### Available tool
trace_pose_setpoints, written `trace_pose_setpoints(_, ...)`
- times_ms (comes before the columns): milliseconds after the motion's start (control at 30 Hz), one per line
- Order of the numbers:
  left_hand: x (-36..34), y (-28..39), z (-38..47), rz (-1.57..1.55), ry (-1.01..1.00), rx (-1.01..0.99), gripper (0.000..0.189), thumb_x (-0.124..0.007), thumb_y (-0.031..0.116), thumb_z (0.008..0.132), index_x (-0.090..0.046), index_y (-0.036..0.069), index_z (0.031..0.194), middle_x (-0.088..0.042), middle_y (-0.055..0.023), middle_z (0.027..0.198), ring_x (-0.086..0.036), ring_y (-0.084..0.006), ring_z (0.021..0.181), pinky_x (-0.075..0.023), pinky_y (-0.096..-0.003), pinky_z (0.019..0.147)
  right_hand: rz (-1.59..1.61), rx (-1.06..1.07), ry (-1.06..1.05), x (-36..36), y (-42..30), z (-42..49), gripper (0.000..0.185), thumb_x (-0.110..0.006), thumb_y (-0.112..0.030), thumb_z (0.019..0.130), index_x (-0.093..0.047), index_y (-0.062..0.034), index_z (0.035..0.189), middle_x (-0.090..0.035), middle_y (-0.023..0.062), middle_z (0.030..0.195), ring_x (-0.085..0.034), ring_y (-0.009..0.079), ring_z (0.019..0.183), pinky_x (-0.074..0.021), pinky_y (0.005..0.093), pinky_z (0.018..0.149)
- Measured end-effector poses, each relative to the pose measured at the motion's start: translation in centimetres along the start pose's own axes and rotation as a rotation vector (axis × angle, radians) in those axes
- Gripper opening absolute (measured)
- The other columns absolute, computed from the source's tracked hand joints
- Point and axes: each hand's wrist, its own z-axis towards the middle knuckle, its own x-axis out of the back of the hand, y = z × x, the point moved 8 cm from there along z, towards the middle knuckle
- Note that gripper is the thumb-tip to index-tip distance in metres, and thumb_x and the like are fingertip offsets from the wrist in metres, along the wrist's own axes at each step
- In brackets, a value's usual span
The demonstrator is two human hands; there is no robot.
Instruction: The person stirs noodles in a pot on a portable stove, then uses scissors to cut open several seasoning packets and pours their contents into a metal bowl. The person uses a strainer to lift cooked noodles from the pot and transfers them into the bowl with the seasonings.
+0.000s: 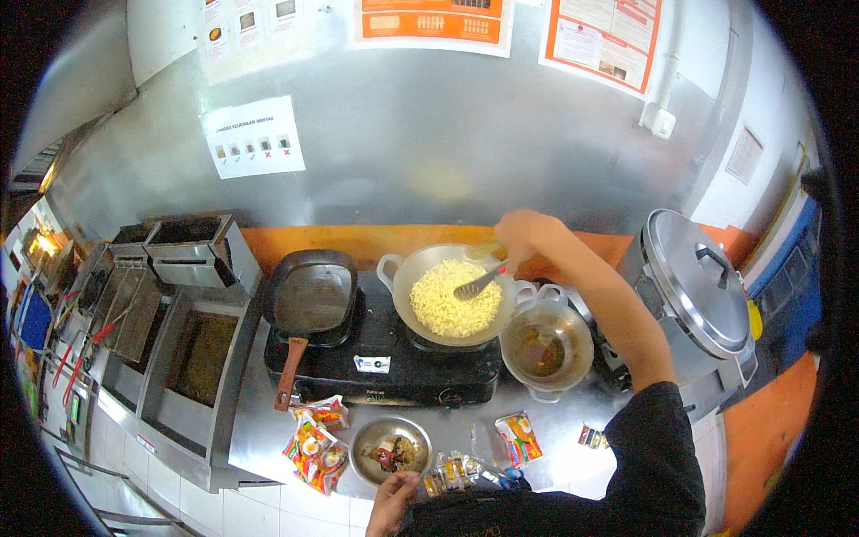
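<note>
My right hand (527, 235) reaches over the stove, shut on the red handle of a dark slotted turner (475, 287). Its slotted head rests in a mass of pale yellow instant noodles (453, 302) inside a two-handled aluminium wok (404, 312). A blurred yellowish-green thing (484, 250) shows beside this hand; I cannot tell what it is. Low in the view, my left hand (392, 503) has its fingertips together at the near rim of a steel bowl (359, 440). Whether it grips the rim is unclear. Brown and dark red seasoning (396, 455) lies in the bowl.
A black gas stove (396, 386) carries the wok and a square pan (312, 299). Right of them stand a smaller wok (580, 349) and a large lidded pot (691, 288). Noodle packets (315, 446), sachets (453, 472) and scissors (511, 476) line the counter. A deep fryer (201, 362) is left.
</note>
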Motion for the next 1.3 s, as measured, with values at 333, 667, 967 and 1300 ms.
trace_pose_setpoints(333, 0.4, 1.1, -1.4, 0.03, 0.034, -0.093, 0.02, -0.067, 0.025, 0.093, -0.063, 0.011, 0.107, -0.052, 0.005, 0.076, -0.045, -0.0061, 0.064, -0.039, -0.023, 0.059, 0.073, 0.243, 0.191, -7.2, -3.4, 7.7, 0.044, -0.081, -0.041, 0.068, -0.074, -0.0027, 0.088, -0.071, 0.0203, 0.091, -0.068, 0.0383, 0.086, -0.0552, 0.0454, 0.078)
trace_pose_setpoints(667, 0.1, 0.6, -0.5, 0.004, -0.019, -0.051, 0.012, -0.065, 0.019, 0.094, -0.064, 0.012, 0.104, -0.053, 0.0052, 0.077, -0.045, -0.0065, 0.065, -0.0384, -0.0226, 0.058, 0.087, 0.021, 0.087, -2.2, 2.5, 3.3, 0.043, -0.082, -0.04, 0.068, -0.075, -0.0055, 0.092, -0.072, 0.0194, 0.092, -0.069, 0.0368, 0.088, -0.0555, 0.0454, 0.079)
trace_pose_setpoints(967, -1.5, 1.9, -0.5, 0.03, -0.03, -0.019, 0.012, -0.06, 0.012, 0.093, -0.064, 0.011, 0.105, -0.053, 0.0048, 0.076, -0.045, -0.0059, 0.064, -0.0366, -0.0218, 0.057, 0.021, 0.126, 0.004, -9.1, 0.0, 5.3, 0.052, -0.083, -0.045, 0.062, -0.073, 0.001, 0.083, -0.071, 0.0209, 0.084, -0.069, 0.0357, 0.082, -0.0551, 0.0446, 0.074)
trace_pose_setpoints(1300, 0.4, 1.6, -0.8, 0.043, 0.024, -0.083, 0.01, -0.064, 0.02, 0.093, -0.063, 0.015, 0.102, -0.052, 0.0064, 0.076, -0.045, -0.0057, 0.066, -0.0387, -0.022, 0.061, 0.625, 0.088, -0.247, -6.7, 2.5, 3.6, 0.041, -0.068, -0.036, 0.085, -0.066, 0.0038, 0.077, -0.058, 0.0093, 0.055, -0.056, 0.0207, 0.05, -0.0421, 0.035, 0.044)
